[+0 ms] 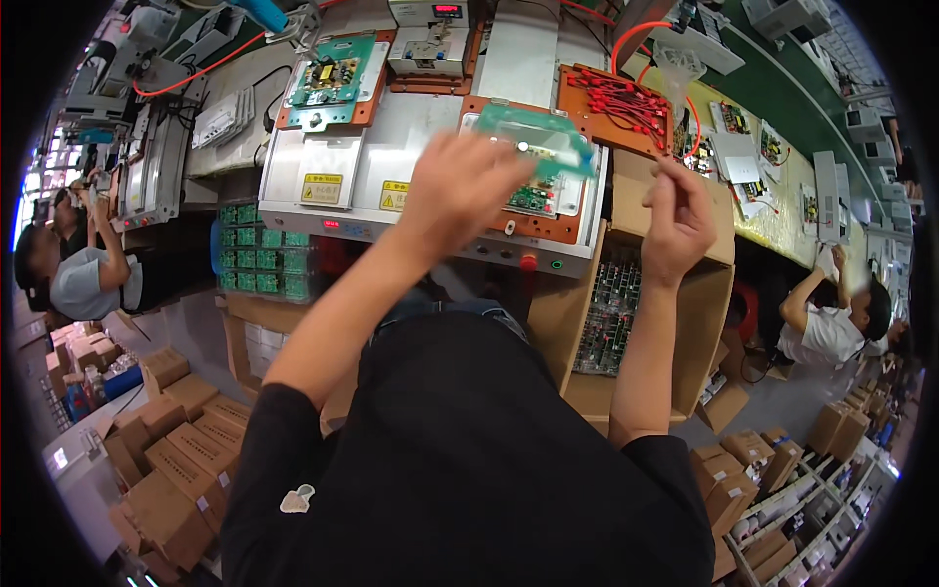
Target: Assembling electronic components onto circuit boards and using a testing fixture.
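My left hand [465, 186] reaches over the right-hand test fixture, smeared by motion, so its grip does not show. Beside its fingers is a green translucent plate [533, 132], also blurred, tilted above a green circuit board [533, 199] on the orange-brown fixture base [543, 229]. My right hand [677, 223] is raised with thumb and forefinger pinched together. Its fingertips are at the near right corner of an orange tray [577, 103] with a heap of red-ended leads [626, 106]. What the pinch holds, if anything, is too small to make out.
On the left, a second fixture [328, 83] carries a circuit board. Below the bench's right end stands a cardboard box [699, 323] with several boards. Stacked green boards [264, 252] sit at lower left. Co-workers sit at both sides [88, 269] [827, 328].
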Demonstrator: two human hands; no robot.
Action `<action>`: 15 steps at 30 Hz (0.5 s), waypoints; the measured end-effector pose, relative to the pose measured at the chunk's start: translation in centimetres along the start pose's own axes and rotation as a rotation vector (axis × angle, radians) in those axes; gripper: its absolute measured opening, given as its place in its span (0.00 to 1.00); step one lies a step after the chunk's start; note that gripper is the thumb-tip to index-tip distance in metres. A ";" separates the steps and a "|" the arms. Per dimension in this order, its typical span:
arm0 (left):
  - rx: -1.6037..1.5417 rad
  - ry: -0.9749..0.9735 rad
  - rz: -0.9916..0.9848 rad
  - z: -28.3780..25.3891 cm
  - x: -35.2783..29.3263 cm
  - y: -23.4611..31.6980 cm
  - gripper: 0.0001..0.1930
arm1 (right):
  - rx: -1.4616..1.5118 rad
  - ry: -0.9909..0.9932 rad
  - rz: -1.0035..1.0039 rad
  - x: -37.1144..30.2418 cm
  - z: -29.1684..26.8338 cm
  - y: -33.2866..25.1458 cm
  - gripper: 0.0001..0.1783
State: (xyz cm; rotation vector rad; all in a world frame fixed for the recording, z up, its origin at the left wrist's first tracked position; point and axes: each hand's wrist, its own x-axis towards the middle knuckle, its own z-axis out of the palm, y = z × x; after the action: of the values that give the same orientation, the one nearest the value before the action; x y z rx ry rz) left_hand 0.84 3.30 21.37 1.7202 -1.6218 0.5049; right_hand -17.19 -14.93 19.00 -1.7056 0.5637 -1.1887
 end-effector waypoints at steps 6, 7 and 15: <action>0.273 0.137 0.009 4.6 10.8 -8.8 0.13 | -0.210 -0.376 -0.020 4.1 4.0 4.7 0.08; 0.284 0.141 -0.020 4.8 11.0 -9.0 0.14 | -0.298 -0.482 -0.026 4.3 5.2 6.0 0.08; -0.697 -0.350 -0.561 1.5 -5.0 0.4 0.12 | -0.709 -0.900 -0.230 3.4 9.9 12.5 0.09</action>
State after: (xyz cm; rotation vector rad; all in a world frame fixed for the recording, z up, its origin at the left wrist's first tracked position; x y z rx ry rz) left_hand -0.47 5.72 16.98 1.6398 -1.2223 -0.5955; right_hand -5.12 -18.76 8.74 -2.7055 0.2165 -0.2319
